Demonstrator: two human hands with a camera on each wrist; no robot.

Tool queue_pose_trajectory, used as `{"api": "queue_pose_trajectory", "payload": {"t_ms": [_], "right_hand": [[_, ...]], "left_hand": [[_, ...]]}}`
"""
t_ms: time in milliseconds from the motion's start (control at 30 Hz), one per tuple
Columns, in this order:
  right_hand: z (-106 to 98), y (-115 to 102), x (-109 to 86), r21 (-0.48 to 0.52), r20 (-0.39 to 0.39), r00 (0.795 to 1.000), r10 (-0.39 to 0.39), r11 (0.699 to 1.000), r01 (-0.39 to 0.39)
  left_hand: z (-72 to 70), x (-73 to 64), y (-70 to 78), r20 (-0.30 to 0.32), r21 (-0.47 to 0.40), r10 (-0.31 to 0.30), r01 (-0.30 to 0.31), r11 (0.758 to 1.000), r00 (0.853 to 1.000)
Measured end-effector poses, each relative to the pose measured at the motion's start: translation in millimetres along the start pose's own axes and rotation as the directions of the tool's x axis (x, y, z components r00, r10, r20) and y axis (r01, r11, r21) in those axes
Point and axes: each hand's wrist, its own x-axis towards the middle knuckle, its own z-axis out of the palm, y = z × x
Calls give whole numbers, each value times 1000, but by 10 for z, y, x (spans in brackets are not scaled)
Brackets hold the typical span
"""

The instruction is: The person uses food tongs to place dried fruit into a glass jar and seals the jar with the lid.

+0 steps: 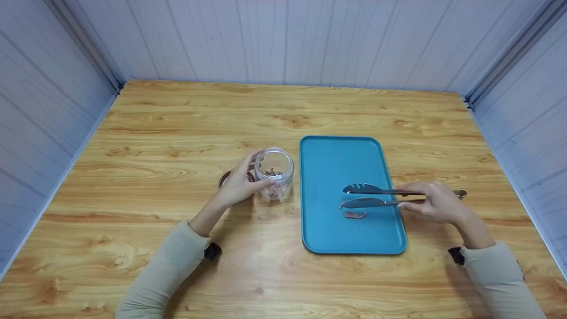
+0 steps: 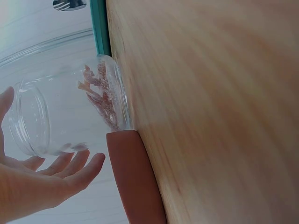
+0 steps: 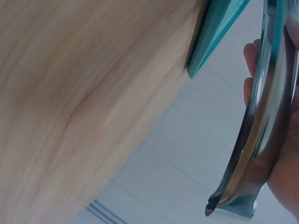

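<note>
My left hand (image 1: 237, 185) holds a clear, open-topped jar (image 1: 283, 182) upright, thumb on the near side and fingers round the far side. Reddish-brown dried strips (image 2: 103, 95) lie at the jar's bottom in the left wrist view. Over the blue tray (image 1: 339, 161), my right hand (image 1: 436, 203) grips metal tongs (image 1: 365, 203) by their arms, with the two tips spread apart. A small curled strip (image 1: 354, 215) lies on the tray just nearer than the tongs. The end of another strip pokes out beside the lower tip, its rest hidden.
A round brown lid (image 1: 224, 176) sits on the wooden table (image 1: 177, 133) left of the jar, partly hidden by the left hand; the left wrist view shows its brown side (image 2: 135, 172). White panel walls (image 1: 305, 44) close off the table's back and sides.
</note>
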Motion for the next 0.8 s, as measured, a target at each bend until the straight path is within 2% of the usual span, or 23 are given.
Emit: {"api": "queue_pose_trajectory", "payload": {"t_ms": [367,600,800], "right_hand": [[56,-14,29,-49,17,1000,-5,999,6],[83,-22,28,-12,47,998,38,999,-38],[102,-32,32,-4,25,1000,17,1000,-17]], "left_hand": [[-2,2,-13,2,-19,-2,2,1000,1000],[-1,-1,8,-2,-9,5,-5,1000,1000],[0,-5,17,-6,-7,14,-14,1000,1000]]}}
